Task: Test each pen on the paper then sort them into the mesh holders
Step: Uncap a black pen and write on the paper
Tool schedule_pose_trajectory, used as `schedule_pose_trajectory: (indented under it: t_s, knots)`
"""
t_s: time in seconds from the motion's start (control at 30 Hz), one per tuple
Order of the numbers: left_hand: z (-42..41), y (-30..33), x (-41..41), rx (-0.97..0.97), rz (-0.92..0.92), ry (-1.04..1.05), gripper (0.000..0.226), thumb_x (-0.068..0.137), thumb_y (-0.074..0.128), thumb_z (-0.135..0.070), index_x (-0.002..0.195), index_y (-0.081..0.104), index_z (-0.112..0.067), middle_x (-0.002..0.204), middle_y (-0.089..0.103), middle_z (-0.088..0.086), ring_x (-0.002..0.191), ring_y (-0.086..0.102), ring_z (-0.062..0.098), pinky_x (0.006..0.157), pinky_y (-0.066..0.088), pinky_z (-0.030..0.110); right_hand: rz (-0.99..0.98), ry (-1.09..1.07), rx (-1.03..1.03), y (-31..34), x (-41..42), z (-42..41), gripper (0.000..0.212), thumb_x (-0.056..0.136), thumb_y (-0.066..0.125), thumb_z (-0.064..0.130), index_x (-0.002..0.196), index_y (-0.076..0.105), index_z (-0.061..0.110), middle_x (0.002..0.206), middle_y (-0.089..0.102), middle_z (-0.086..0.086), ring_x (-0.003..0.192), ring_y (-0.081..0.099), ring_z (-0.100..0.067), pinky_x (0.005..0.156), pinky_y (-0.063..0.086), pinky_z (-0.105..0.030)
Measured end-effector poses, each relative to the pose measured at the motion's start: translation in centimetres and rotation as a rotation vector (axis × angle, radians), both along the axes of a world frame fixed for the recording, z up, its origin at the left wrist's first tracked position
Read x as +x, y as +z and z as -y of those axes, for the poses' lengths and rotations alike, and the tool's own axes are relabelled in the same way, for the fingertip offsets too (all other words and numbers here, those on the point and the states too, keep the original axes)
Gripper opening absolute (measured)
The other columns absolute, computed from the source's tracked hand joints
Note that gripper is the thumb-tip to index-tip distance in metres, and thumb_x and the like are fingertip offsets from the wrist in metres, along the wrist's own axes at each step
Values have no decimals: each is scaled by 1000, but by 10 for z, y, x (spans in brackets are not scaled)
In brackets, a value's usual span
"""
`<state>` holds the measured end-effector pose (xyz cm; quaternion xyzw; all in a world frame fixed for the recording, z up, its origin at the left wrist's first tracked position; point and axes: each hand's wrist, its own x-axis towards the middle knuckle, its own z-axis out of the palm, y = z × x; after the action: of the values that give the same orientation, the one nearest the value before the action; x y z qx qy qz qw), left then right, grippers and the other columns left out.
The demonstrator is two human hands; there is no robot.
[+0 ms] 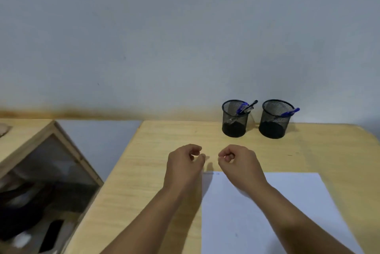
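Two black mesh holders stand at the back of the wooden desk (156,171). The left holder (235,119) has a blue pen and a black pen leaning in it. The right holder (274,120) has one blue pen (290,112). A white sheet of paper (273,216) lies near the front, with faint marks along its top edge. My left hand (184,163) and my right hand (238,161) hover side by side just above the paper's top edge. The fingers of both are curled and hold nothing that I can see.
A wooden-framed box with a see-through lid (47,173) sits to the left, beside the desk, with dark items inside. A pale wall rises right behind the holders. The desk's right corner is rounded.
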<state>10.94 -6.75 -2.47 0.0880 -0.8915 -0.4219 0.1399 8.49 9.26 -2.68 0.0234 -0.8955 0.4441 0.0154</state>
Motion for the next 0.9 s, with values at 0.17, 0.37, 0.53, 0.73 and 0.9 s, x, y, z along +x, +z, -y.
schedule_pose_trajectory:
  t_s: [0.17, 0.37, 0.53, 0.73, 0.9]
  knots:
    - [57, -6, 9, -77, 87, 185, 26, 87, 65, -36, 107, 72, -20, 92, 70, -9, 83, 65, 8, 77, 54, 28, 61, 171, 54, -7, 13, 56, 14, 83, 61, 22, 77, 74, 22, 72, 70, 6, 69, 66, -13, 63, 55, -29]
    - [82, -9, 9, -109, 244, 223, 29, 77, 72, -41, 90, 74, -15, 89, 73, 1, 85, 68, 19, 72, 56, 31, 66, 216, 96, -13, 14, 92, 16, 84, 65, 22, 77, 77, 15, 70, 71, 1, 71, 67, -17, 62, 52, -27]
    - [79, -5, 5, -162, 296, 173, 34, 77, 71, -43, 60, 69, -15, 54, 63, -1, 53, 59, 15, 44, 38, 24, 48, 229, 129, -13, 12, 100, 18, 86, 63, 25, 78, 78, 18, 70, 73, 2, 71, 66, -14, 64, 52, -27]
    - [84, -5, 3, -105, 309, 202, 32, 76, 67, -33, 51, 63, -14, 48, 57, -1, 57, 58, 21, 44, 35, 22, 71, 236, 96, -9, 11, 101, 15, 85, 65, 22, 76, 77, 21, 67, 72, 7, 70, 66, -9, 58, 47, -19]
    - [84, 4, 11, 184, 226, 190, 34, 80, 74, -35, 64, 69, -5, 60, 70, -5, 54, 60, 9, 53, 46, 26, 174, 188, -150, -5, 15, 98, 8, 80, 72, 28, 78, 76, 22, 63, 69, 8, 55, 58, -5, 54, 42, -20]
